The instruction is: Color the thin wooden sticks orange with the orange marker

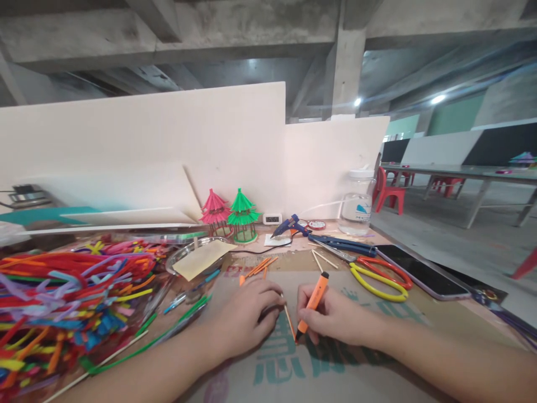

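Note:
My right hand (329, 313) grips an orange marker (315, 299), its dark tip pointing down at the near end of a thin wooden stick (289, 320). The stick slants over printed cardboard (235, 369), and part of it looks orange. My left hand (251, 313) has its fingers closed on the stick's far end. Beyond that hand lie several orange sticks (260, 267) and a small orange piece, perhaps the marker's cap (242, 280). Two plain sticks (325, 260) rest past my right hand.
Colourful pipe cleaners (75, 302) pile up at left. Behind stand a pink model pavilion (215, 210), a green one (243, 215), a blue glue gun (290, 225) and a plastic jar (356, 204). Scissors (380, 279) and a phone (422, 271) lie at right; a metal tray (172, 262) sits left of centre.

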Action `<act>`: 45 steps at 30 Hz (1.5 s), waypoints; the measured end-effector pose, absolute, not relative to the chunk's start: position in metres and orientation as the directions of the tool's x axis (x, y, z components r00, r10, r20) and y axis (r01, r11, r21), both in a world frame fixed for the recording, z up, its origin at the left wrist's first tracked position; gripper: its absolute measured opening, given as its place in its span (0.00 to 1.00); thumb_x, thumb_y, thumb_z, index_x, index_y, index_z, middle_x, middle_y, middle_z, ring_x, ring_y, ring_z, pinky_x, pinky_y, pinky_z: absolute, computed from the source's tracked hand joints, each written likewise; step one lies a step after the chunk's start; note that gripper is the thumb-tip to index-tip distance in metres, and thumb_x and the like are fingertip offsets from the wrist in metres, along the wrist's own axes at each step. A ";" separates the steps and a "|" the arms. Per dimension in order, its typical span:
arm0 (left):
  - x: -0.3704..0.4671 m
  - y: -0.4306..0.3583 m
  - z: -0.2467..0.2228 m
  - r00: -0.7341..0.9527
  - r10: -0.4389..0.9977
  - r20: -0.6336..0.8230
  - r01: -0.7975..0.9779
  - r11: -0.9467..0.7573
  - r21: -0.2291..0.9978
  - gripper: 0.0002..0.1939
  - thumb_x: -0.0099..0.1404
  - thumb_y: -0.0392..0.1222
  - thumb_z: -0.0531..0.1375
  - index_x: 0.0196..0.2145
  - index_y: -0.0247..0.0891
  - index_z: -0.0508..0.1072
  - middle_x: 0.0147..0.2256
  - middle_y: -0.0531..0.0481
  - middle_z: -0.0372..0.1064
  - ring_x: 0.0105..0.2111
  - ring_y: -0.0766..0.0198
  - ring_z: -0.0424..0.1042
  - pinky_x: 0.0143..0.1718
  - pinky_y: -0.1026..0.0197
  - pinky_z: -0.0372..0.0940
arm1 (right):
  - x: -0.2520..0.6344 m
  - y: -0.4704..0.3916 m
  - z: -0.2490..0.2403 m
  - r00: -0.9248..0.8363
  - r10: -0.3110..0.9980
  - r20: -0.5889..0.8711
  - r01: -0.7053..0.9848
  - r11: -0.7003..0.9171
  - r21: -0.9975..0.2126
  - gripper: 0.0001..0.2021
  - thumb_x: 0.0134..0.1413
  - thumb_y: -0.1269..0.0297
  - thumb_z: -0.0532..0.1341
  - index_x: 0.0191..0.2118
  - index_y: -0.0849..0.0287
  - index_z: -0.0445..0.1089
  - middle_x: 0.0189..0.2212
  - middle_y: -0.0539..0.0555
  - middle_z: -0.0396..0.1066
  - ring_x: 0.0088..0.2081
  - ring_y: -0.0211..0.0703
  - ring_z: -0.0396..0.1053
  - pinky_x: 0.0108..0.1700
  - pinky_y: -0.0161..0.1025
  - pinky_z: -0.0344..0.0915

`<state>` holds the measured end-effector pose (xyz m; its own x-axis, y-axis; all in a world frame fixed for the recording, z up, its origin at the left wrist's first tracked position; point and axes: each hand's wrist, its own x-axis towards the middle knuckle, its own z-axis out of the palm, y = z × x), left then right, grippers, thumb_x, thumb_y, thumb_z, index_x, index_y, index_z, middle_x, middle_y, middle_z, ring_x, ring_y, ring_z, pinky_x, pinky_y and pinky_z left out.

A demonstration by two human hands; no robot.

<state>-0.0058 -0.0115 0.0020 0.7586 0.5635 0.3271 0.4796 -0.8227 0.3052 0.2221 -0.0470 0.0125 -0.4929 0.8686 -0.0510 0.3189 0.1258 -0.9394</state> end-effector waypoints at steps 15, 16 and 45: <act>-0.003 -0.014 0.009 0.783 0.545 0.299 0.473 -0.835 0.282 0.12 0.68 0.32 0.56 0.44 0.40 0.76 0.49 0.45 0.72 0.50 0.55 0.71 0.54 0.51 0.67 | 0.224 -0.046 0.011 -0.434 0.900 0.038 0.194 0.134 -0.972 0.05 0.57 0.63 0.61 0.37 0.58 0.69 0.24 0.47 0.69 0.24 0.36 0.63 0.25 0.33 0.55; -0.003 -0.014 0.010 0.785 0.545 0.295 0.473 -0.834 0.283 0.12 0.68 0.32 0.56 0.44 0.40 0.76 0.48 0.45 0.72 0.50 0.55 0.71 0.54 0.51 0.67 | 0.224 -0.046 0.012 -0.434 0.900 0.033 0.193 0.129 -0.973 0.05 0.56 0.64 0.61 0.37 0.58 0.68 0.24 0.48 0.69 0.24 0.35 0.62 0.25 0.33 0.55; 0.002 -0.008 0.010 0.817 0.480 0.320 0.413 -0.874 0.258 0.13 0.71 0.34 0.54 0.48 0.37 0.77 0.48 0.43 0.73 0.49 0.54 0.72 0.53 0.50 0.66 | 0.230 -0.046 0.014 -0.360 0.932 0.047 0.335 0.176 -0.926 0.07 0.60 0.61 0.58 0.32 0.55 0.61 0.19 0.45 0.65 0.22 0.34 0.61 0.25 0.32 0.57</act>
<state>0.0016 -0.0077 0.0103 0.8165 0.4803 0.3203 0.4126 -0.8736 0.2581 0.2301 -0.0461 0.0137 -0.3596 0.9319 0.0467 0.3352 0.1758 -0.9256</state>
